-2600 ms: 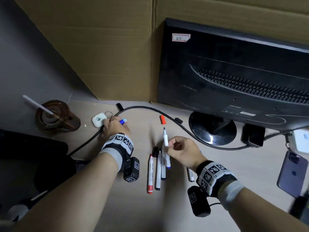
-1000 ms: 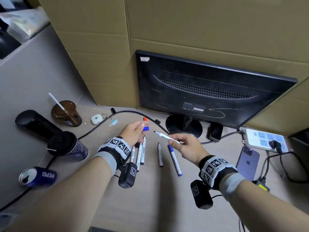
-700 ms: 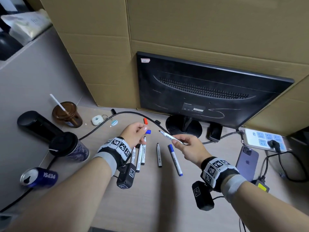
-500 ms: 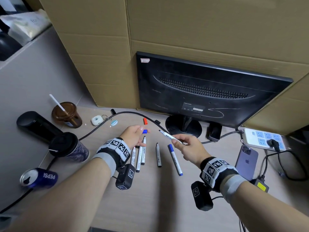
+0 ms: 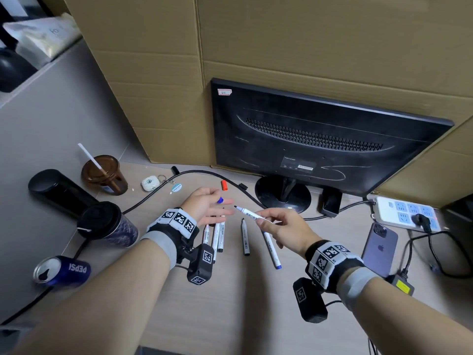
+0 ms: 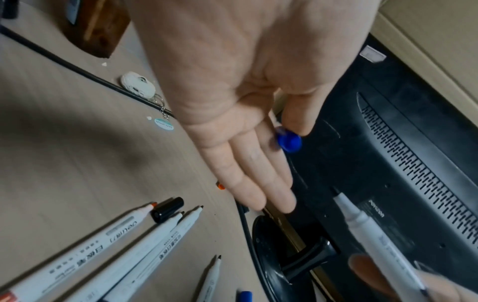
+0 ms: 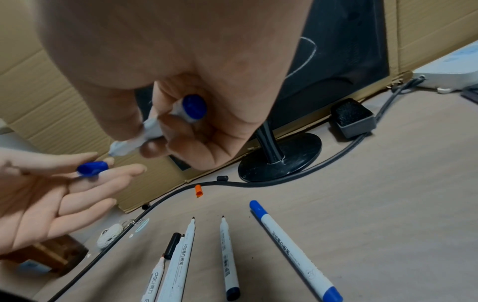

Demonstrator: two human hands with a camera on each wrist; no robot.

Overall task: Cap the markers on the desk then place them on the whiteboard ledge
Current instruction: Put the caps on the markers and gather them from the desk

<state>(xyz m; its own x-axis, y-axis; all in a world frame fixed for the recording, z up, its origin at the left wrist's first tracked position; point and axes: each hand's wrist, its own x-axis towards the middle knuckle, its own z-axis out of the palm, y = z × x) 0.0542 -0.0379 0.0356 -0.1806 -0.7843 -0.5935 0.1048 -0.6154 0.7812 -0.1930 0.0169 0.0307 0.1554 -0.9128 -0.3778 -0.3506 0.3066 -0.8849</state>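
**Blue cap and bare marker held apart**

Beneath both grips lies the smooth wood-grain tabletop (image 5: 230,303). The right hand (image 5: 286,231) pinches a slim white cylindrical marker (image 5: 252,215), its tip bare. Just beyond that tip, the left hand (image 5: 204,206) pinches a small round blue plastic cap (image 5: 220,200), other fingers straight.

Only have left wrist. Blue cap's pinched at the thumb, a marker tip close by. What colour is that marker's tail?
Observer: Blue. Right wrist shows the held marker with a blue end plug, gripped in the curled fingers of the right hand.
Operator: Markers on the desk?
Observer: Five. Head view shows the rightmost whole: a capped blue marker.
Operator: Orange speck behind the left hand?
Observer: A loose orange cap, lying beside the black cable.
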